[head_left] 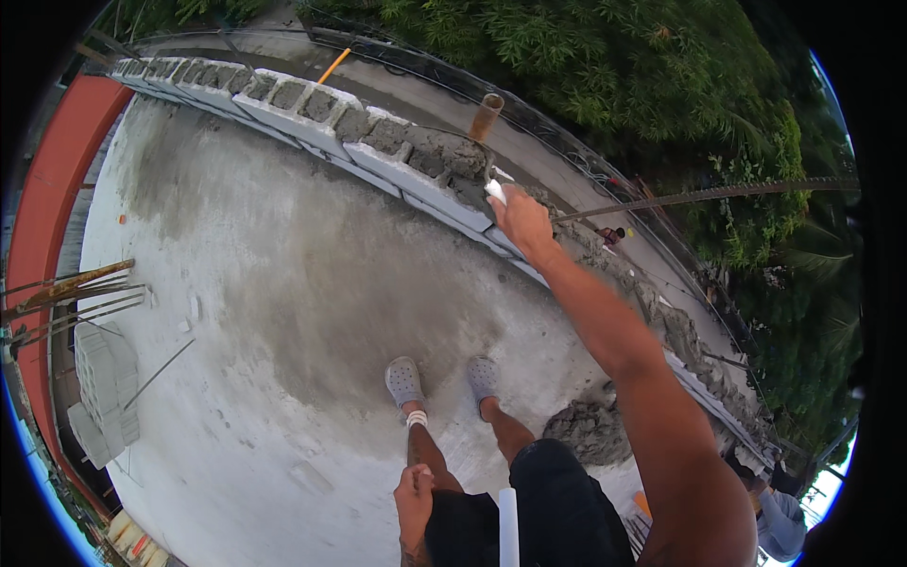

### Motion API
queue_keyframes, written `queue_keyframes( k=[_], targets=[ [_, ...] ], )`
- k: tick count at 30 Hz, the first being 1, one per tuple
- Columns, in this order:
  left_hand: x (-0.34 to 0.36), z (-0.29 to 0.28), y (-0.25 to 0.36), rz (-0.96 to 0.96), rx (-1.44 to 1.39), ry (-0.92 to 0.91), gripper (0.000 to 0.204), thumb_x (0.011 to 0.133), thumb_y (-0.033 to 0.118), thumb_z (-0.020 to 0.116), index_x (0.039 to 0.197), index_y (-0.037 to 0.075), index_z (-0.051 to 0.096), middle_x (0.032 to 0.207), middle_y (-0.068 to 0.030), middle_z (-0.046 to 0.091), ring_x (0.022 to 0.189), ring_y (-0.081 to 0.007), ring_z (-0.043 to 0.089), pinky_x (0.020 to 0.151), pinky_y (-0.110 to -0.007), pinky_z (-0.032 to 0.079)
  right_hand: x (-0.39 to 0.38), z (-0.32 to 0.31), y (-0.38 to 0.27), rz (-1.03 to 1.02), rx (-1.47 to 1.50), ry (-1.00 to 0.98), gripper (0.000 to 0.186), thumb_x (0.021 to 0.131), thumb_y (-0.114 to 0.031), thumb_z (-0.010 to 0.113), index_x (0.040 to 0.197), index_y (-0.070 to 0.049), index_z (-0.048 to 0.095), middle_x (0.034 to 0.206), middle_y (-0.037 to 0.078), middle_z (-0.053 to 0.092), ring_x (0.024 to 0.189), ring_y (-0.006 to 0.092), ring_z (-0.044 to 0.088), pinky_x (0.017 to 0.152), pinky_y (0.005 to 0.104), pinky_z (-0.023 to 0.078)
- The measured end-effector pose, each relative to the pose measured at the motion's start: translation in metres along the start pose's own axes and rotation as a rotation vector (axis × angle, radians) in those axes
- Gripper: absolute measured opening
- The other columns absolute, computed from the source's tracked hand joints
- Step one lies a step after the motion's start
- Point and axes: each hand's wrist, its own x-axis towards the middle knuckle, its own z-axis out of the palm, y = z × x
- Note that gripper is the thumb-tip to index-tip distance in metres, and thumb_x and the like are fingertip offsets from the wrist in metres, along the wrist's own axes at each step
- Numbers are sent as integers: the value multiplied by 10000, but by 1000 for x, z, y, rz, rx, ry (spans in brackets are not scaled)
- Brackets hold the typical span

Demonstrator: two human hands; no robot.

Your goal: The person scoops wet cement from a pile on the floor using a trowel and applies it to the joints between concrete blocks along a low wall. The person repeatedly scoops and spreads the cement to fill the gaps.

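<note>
My right arm stretches out to the block wall [378, 161], and my right hand [524, 219] is closed around the white handle of a trowel [495, 190]. The trowel's blade is hard to make out against the wet grey mortar [444, 151] spread along the wall top. Just beyond it a rusty pipe [487, 118] stands upright. Down by my left knee, my left hand [414, 496] hangs with its fingers curled in, and I see nothing in it. A heap of mortar [590, 430] lies on the floor to the right of my feet.
Concrete blocks [104, 387] and rebar [85, 298] stand at the left, near a red beam [71, 161]. A steel bar [709, 192] juts out over the wall at right. A co-worker [779, 522] is at lower right. Beyond the wall, a road [416, 94] lies below.
</note>
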Motion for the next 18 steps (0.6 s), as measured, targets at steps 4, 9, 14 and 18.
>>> queue_keyframes(
  k=[4, 9, 14, 18],
  targets=[
    [56, -40, 28, 49, 109, -45, 228, 973, 194, 612, 1067, -12, 637, 822, -124, 700, 726, -177, 674, 691, -322, 541, -26, -2, -18, 192, 53, 8, 303, 946, -265, 607, 1118, -16, 597, 1058, 236, 671, 926, 420, 667, 789, 519, 522],
    [144, -87, 82, 213, 325, -172, 218, 979, 190, 606, 1059, -11, 635, 831, -123, 703, 759, -175, 686, 693, -333, 548, -86, -8, -27, 414, 357, 126, 308, 935, -309, 632, 993, -6, 636, 817, 182, 684, 784, 361, 684, 695, 452, 511],
    [193, -100, 137, 159, 247, -243, 183, 979, 150, 582, 1043, -17, 622, 835, -115, 708, 757, -180, 684, 688, -320, 542, -110, 57, -71, 793, 927, 24, 391, 985, -386, 565, 940, -1, 611, 674, 119, 614, 638, 226, 605, 611, 395, 465],
    [208, -96, 153, 200, 341, -334, 182, 973, 156, 587, 1033, -12, 625, 845, -121, 710, 753, -174, 681, 686, -315, 536, -121, 132, -90, 804, 863, 166, 363, 1017, -377, 523, 901, -38, 585, 632, 15, 548, 567, 102, 535, 527, 321, 429]
  ],
)
